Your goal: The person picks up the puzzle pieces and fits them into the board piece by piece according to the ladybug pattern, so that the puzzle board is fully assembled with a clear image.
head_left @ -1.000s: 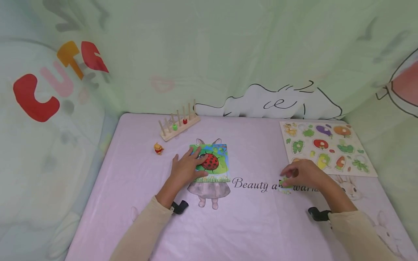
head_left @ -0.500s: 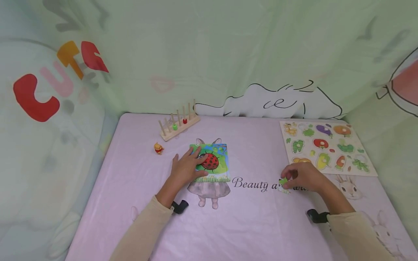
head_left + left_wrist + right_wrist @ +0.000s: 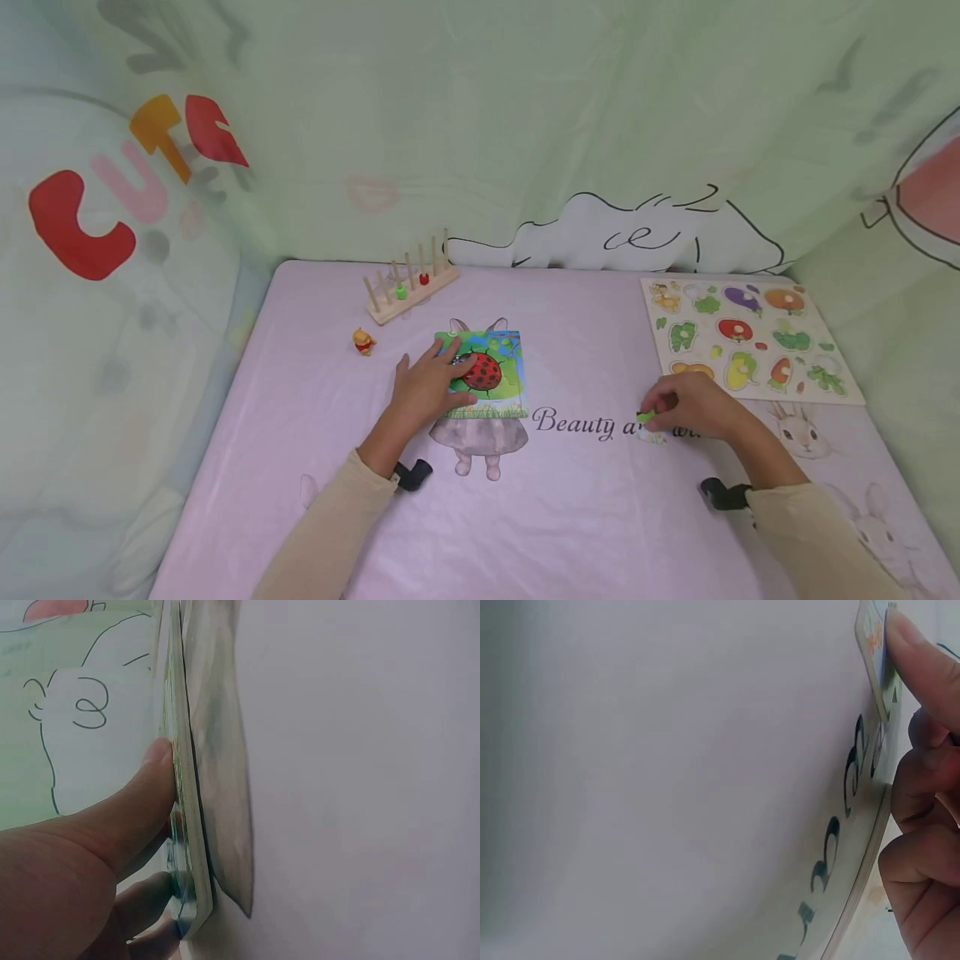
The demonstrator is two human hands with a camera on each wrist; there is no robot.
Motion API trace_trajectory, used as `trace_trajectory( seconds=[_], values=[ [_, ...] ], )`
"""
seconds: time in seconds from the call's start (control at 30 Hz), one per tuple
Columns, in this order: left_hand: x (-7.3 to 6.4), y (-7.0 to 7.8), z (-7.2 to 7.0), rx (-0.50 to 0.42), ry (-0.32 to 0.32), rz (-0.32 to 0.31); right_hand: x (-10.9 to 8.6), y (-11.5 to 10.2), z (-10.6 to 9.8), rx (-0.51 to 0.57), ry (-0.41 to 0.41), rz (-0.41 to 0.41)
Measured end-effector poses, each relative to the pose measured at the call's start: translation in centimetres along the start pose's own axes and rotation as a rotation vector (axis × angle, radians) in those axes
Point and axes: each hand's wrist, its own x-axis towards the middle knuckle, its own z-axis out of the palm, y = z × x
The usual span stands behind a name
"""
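In the head view my left hand [image 3: 426, 387] rests with spread fingers on a square ladybug jigsaw puzzle [image 3: 507, 393] at mid-table. The left wrist view shows the puzzle's thick edge [image 3: 199, 855] lying flat, with thumb and fingertips on its face. Off to the right, my right hand [image 3: 693, 404] pinches a small puzzle piece [image 3: 651, 435] between thumb and index finger, over the printed lettering. The piece is green on top and pale with flowers below; part of it hides behind the fingers. From the right wrist, the thumb presses its face [image 3: 875, 645] while the other fingers curl.
A wooden peg stand [image 3: 415, 298] with a green and a red bead stands at the back left. Close to it is a small yellow bear figure [image 3: 363, 342]. A vegetable puzzle board [image 3: 765, 333] lies back right, just beyond the right hand. Fabric walls [image 3: 480, 125] enclose the table.
My right hand has drawn slightly left, its thumb and index finger closing on the small piece, which has shifted a little left with them. The left hand stays on the puzzle.
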Motion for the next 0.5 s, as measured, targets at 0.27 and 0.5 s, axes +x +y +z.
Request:
trace_trajectory(
  seconds=[0.27,0.5],
  values=[
    [0.11,-0.03,0.06,-0.001,-0.005,-0.001,0.12,0.07,0.18,-0.055,0.031,0.025],
    [0.12,-0.01,0.03,0.001,0.001,0.006,0.42,0.22,0.13,-0.072,0.032,0.068]
  ],
)
